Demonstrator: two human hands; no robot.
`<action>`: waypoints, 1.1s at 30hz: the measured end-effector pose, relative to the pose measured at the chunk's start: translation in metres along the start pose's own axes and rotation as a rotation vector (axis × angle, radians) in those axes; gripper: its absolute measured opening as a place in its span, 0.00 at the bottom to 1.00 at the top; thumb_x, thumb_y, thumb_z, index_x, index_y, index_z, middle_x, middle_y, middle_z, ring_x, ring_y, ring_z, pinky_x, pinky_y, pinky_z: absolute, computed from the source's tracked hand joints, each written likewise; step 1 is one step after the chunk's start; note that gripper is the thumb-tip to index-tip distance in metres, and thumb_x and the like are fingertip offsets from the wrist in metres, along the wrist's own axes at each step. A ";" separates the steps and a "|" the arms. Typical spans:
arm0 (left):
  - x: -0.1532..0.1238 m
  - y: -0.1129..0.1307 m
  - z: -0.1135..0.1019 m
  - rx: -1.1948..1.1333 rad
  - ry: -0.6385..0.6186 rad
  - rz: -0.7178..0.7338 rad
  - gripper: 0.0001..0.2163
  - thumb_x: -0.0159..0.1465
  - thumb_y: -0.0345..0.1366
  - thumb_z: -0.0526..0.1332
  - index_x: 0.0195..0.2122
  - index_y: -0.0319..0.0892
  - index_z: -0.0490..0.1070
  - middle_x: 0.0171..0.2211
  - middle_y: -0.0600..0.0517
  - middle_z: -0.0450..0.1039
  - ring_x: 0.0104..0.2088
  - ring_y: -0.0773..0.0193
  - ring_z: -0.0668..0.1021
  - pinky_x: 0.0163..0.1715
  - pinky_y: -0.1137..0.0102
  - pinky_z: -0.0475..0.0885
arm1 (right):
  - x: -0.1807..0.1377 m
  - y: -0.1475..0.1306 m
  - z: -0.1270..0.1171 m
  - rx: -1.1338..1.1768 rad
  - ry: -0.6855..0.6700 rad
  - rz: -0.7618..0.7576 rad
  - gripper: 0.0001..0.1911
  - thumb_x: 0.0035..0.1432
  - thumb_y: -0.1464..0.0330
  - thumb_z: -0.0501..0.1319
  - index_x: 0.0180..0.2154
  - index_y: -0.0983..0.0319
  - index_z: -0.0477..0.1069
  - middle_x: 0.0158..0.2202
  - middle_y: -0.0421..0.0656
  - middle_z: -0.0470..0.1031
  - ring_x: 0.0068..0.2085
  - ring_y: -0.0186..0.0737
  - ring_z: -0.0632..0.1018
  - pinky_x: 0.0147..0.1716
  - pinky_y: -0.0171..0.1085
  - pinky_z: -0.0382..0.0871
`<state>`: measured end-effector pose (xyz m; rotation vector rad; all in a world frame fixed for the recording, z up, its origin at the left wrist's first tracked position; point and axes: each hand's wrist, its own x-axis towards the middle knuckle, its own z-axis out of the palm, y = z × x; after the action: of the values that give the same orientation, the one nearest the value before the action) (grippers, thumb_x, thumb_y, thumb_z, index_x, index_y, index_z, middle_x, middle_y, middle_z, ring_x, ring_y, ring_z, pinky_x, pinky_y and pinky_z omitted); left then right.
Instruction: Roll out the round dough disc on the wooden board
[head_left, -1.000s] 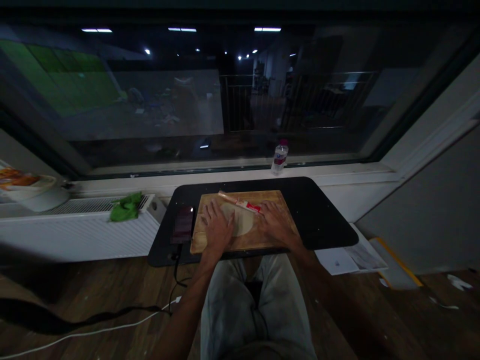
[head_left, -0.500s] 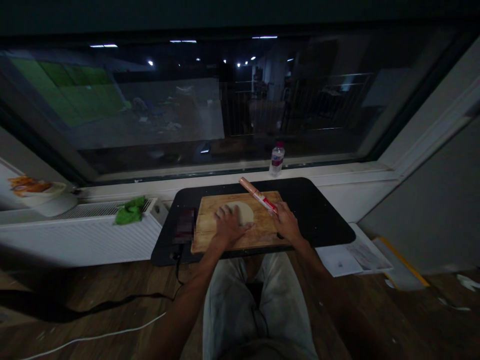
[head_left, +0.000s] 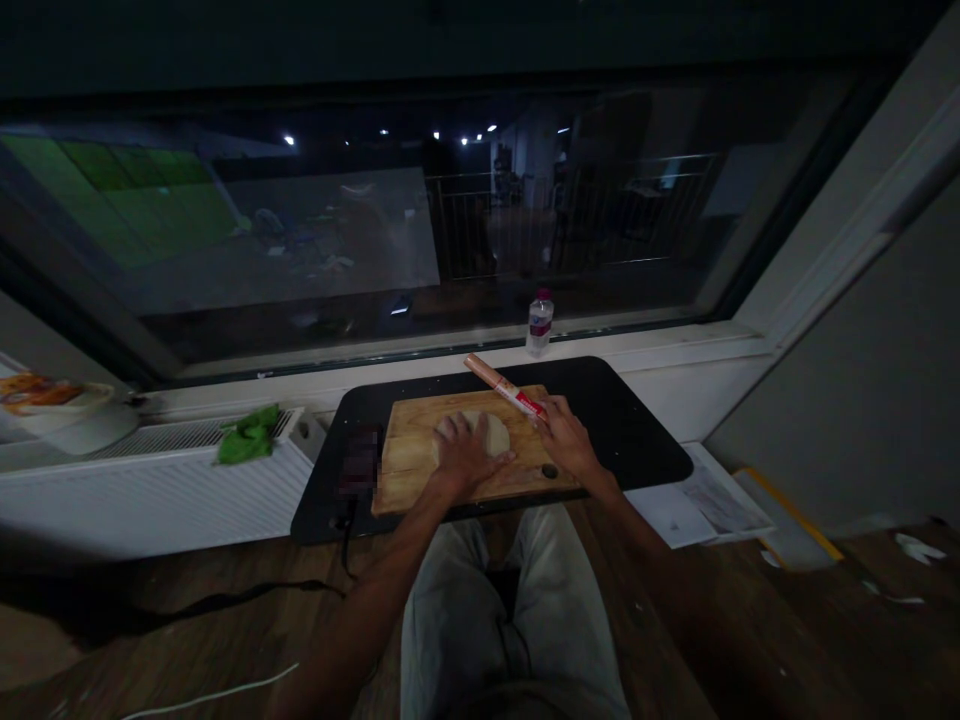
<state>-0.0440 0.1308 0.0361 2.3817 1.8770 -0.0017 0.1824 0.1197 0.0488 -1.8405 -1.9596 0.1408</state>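
Observation:
A round, flat piece of dough (head_left: 496, 437) lies on a wooden cutting board (head_left: 409, 478). My left hand (head_left: 463, 455) rests on the dough with its fingers spread, hiding much of its left side. Over the board's right part, my right hand (head_left: 564, 435) is closed around the near end of a rolling pin (head_left: 495, 381) that bears a red and white label. The pin slants away to the upper left, its far end past the board's back edge. Beneath the board is a black tabletop (head_left: 630, 430).
A water bottle (head_left: 539, 322) stands on the white windowsill behind the table. On the radiator (head_left: 172, 490) to the left lies a green cloth (head_left: 248, 435), with a white bowl (head_left: 82, 425) farther left. A dark, blurred-out object (head_left: 361, 460) sits beside the board. Cables cross the floor.
The camera view has shifted slightly, moving the scene a little left. My right hand still grips the rolling pin; my left hand stays spread on the dough, shifted slightly to the right over it.

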 end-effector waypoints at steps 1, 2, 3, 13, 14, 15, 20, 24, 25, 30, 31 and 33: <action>-0.001 0.005 0.000 0.009 -0.009 -0.033 0.55 0.67 0.79 0.50 0.83 0.43 0.51 0.81 0.24 0.49 0.78 0.15 0.55 0.69 0.24 0.54 | -0.001 -0.001 -0.002 -0.007 -0.005 -0.002 0.20 0.81 0.62 0.55 0.66 0.58 0.73 0.66 0.50 0.74 0.57 0.48 0.84 0.55 0.40 0.78; -0.001 0.007 0.000 0.015 -0.015 -0.047 0.55 0.67 0.79 0.50 0.83 0.43 0.52 0.81 0.24 0.50 0.78 0.15 0.57 0.69 0.24 0.55 | -0.002 -0.001 -0.003 -0.013 -0.008 -0.006 0.20 0.80 0.62 0.55 0.67 0.58 0.73 0.66 0.50 0.73 0.57 0.48 0.84 0.55 0.40 0.78; 0.000 0.007 -0.001 0.018 -0.021 -0.044 0.54 0.67 0.78 0.49 0.83 0.43 0.53 0.81 0.25 0.50 0.77 0.15 0.58 0.69 0.24 0.56 | -0.003 -0.001 -0.004 -0.018 -0.012 -0.012 0.21 0.80 0.62 0.56 0.67 0.58 0.72 0.67 0.50 0.73 0.57 0.48 0.84 0.55 0.41 0.79; 0.018 -0.067 -0.012 0.012 -0.202 0.397 0.45 0.69 0.71 0.61 0.83 0.59 0.54 0.85 0.42 0.45 0.82 0.25 0.52 0.75 0.29 0.49 | -0.007 -0.001 -0.017 -0.052 -0.076 -0.056 0.21 0.81 0.62 0.55 0.69 0.58 0.71 0.70 0.51 0.70 0.57 0.47 0.83 0.57 0.41 0.78; 0.019 -0.074 -0.012 -0.006 -0.225 0.445 0.44 0.69 0.71 0.61 0.82 0.61 0.55 0.85 0.44 0.43 0.83 0.28 0.49 0.77 0.31 0.47 | -0.007 -0.003 -0.018 -0.049 -0.086 -0.056 0.21 0.82 0.62 0.55 0.69 0.58 0.71 0.70 0.51 0.70 0.57 0.47 0.83 0.56 0.41 0.78; 0.019 -0.081 -0.013 -0.026 -0.243 0.482 0.44 0.69 0.71 0.62 0.82 0.62 0.56 0.85 0.46 0.42 0.83 0.31 0.47 0.78 0.33 0.45 | -0.007 -0.004 -0.018 -0.047 -0.098 -0.060 0.21 0.82 0.62 0.54 0.69 0.58 0.71 0.70 0.51 0.70 0.58 0.47 0.83 0.56 0.41 0.79; 0.009 -0.093 0.001 -0.293 -0.015 0.528 0.31 0.74 0.62 0.61 0.72 0.52 0.72 0.78 0.43 0.65 0.78 0.44 0.64 0.78 0.46 0.56 | -0.006 -0.008 -0.014 -0.056 -0.153 -0.104 0.21 0.82 0.64 0.52 0.68 0.58 0.72 0.71 0.52 0.69 0.63 0.48 0.80 0.60 0.43 0.78; -0.009 -0.091 0.014 -0.435 0.509 0.130 0.22 0.82 0.48 0.47 0.51 0.43 0.80 0.52 0.39 0.82 0.56 0.47 0.81 0.63 0.50 0.75 | -0.016 -0.016 0.002 -0.107 -0.168 -0.173 0.21 0.82 0.64 0.53 0.67 0.60 0.74 0.70 0.53 0.72 0.67 0.51 0.77 0.66 0.47 0.74; -0.013 -0.090 0.013 -0.390 0.579 0.046 0.21 0.81 0.47 0.47 0.49 0.43 0.79 0.50 0.39 0.81 0.55 0.45 0.80 0.61 0.48 0.75 | -0.021 -0.020 0.008 -0.117 -0.167 -0.207 0.22 0.81 0.64 0.53 0.67 0.61 0.74 0.69 0.54 0.73 0.68 0.52 0.76 0.68 0.48 0.73; -0.017 -0.083 -0.001 -0.081 0.443 0.084 0.20 0.81 0.44 0.49 0.60 0.43 0.76 0.63 0.37 0.76 0.66 0.43 0.74 0.70 0.47 0.68 | -0.049 -0.050 0.041 -0.116 -0.113 -0.329 0.22 0.79 0.65 0.58 0.68 0.62 0.74 0.69 0.56 0.75 0.67 0.56 0.76 0.68 0.53 0.73; -0.014 -0.082 -0.002 -0.039 0.395 0.099 0.20 0.81 0.43 0.49 0.61 0.43 0.76 0.66 0.38 0.74 0.69 0.43 0.72 0.73 0.47 0.65 | -0.053 -0.055 0.045 -0.114 -0.107 -0.339 0.22 0.78 0.65 0.59 0.67 0.63 0.75 0.68 0.56 0.76 0.67 0.56 0.76 0.68 0.54 0.72; -0.008 -0.083 -0.001 0.025 0.312 0.140 0.20 0.80 0.39 0.49 0.63 0.43 0.76 0.71 0.39 0.72 0.75 0.44 0.67 0.78 0.46 0.57 | -0.058 -0.061 0.051 -0.109 -0.095 -0.358 0.21 0.77 0.66 0.59 0.66 0.63 0.76 0.69 0.56 0.77 0.69 0.56 0.76 0.70 0.54 0.71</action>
<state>-0.1267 0.1427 0.0308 2.6538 1.8293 0.3811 0.1068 0.0684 0.0117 -1.5375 -2.3687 0.0098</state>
